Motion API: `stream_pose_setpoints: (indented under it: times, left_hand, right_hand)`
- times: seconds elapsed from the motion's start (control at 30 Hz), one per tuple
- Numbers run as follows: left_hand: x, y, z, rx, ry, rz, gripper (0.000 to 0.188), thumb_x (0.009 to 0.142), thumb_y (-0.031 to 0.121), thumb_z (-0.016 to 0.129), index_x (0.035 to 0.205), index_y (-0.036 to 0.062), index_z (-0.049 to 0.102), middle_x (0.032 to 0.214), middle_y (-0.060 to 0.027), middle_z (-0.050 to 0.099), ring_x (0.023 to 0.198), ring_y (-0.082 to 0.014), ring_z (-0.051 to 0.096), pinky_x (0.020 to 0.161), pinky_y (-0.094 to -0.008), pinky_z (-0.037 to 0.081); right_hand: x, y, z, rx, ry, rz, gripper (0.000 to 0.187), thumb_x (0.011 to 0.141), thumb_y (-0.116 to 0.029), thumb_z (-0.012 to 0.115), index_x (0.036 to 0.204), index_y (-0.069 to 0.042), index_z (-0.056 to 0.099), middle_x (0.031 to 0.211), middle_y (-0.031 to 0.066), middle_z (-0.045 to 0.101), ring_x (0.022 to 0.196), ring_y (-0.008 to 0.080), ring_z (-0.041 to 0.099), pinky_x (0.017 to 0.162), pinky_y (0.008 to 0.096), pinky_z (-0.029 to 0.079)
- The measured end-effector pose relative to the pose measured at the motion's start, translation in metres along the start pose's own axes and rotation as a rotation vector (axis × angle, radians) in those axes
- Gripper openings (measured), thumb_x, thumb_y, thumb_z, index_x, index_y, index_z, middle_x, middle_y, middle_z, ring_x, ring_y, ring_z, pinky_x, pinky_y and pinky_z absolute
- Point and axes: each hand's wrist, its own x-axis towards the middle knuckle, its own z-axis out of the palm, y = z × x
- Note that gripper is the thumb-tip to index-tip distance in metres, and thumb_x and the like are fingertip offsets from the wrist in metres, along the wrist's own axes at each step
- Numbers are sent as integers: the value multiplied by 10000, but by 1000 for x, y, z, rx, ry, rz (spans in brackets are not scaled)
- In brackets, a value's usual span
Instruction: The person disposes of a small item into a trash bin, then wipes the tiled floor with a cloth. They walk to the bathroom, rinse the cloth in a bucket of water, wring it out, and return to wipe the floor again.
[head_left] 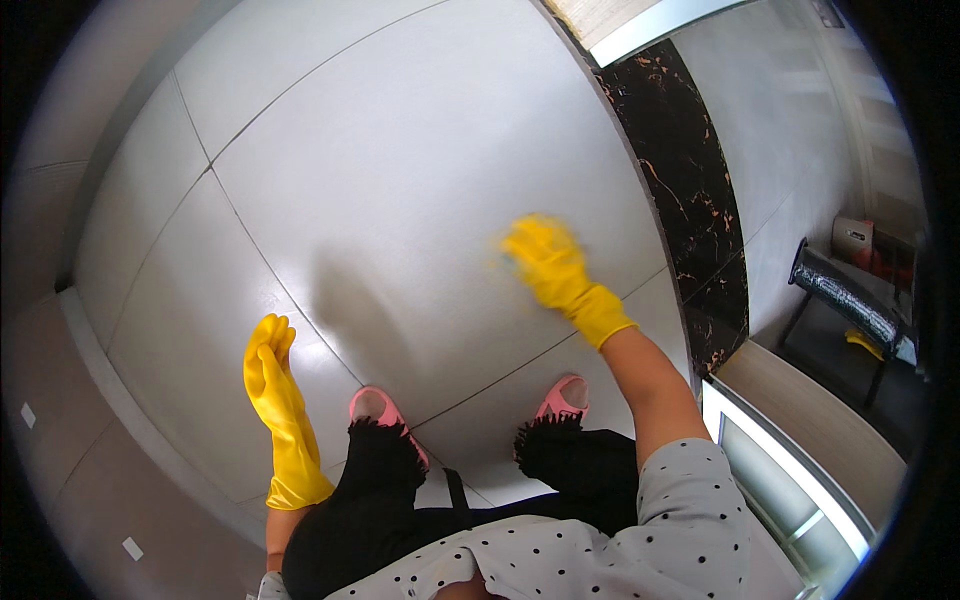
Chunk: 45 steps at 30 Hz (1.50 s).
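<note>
Gloves (290, 430) in yellow, over the tiled floor (420, 150), look light, soft and pliable, best gripped at the cuffs (603, 315). The left hand (266, 366) is loosely cupped, not spread; the right hand (549, 260) is blurred, its grip impossible to tell.

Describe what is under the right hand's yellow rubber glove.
Grey floor tiles show around the right yellow rubber glove. A blurred bluish patch peeks out by its fingers, too unclear to name; whatever lies beneath the palm is covered.
</note>
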Motion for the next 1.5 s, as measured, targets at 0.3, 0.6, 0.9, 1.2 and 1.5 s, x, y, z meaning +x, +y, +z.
stream_pose_setpoints:
  times: [0.3,0.6,0.9,1.2,1.5]
  left_hand:
    - [-9,-24,-25,-87,55,-73,369,1043,231,460,1281,-43,529,1285,-149,574,1176,-296,570,1021,-414,453]
    - [-25,-18,-34,-85,124,-95,422,1035,256,479,1314,-60,494,1318,-161,550,1205,-302,546,1067,-431,412]
    - [-27,-4,-63,122,190,6,408,1042,231,453,1310,-75,488,1327,-186,540,1219,-300,536,1071,-418,414]
    - [-91,-72,-233,-64,841,-165,415,1017,206,475,1342,-52,483,1355,-183,548,1243,-304,530,1085,-390,386]
    - [-202,-203,-347,-232,990,-164,319,983,134,509,1242,-49,539,1278,-232,569,1137,-339,585,1033,-455,467]
  right_hand:
    - [152,17,94,-284,413,440,446,833,-337,663,1190,-74,612,1261,199,572,1237,392,483,1087,544,314]
    - [185,-177,156,98,-8,-152,442,753,-301,650,1149,-111,610,1322,122,527,1288,359,426,1108,538,265]
    - [137,-62,74,169,-317,1,139,757,-144,646,896,-152,654,975,82,657,968,309,611,819,444,456]
    - [74,58,40,-456,399,662,345,922,-264,574,1200,-63,610,1258,183,576,1195,385,509,1041,489,373]
    - [118,-150,113,85,39,-40,410,793,-276,684,1168,-119,636,1237,158,595,1197,347,526,1020,489,386]
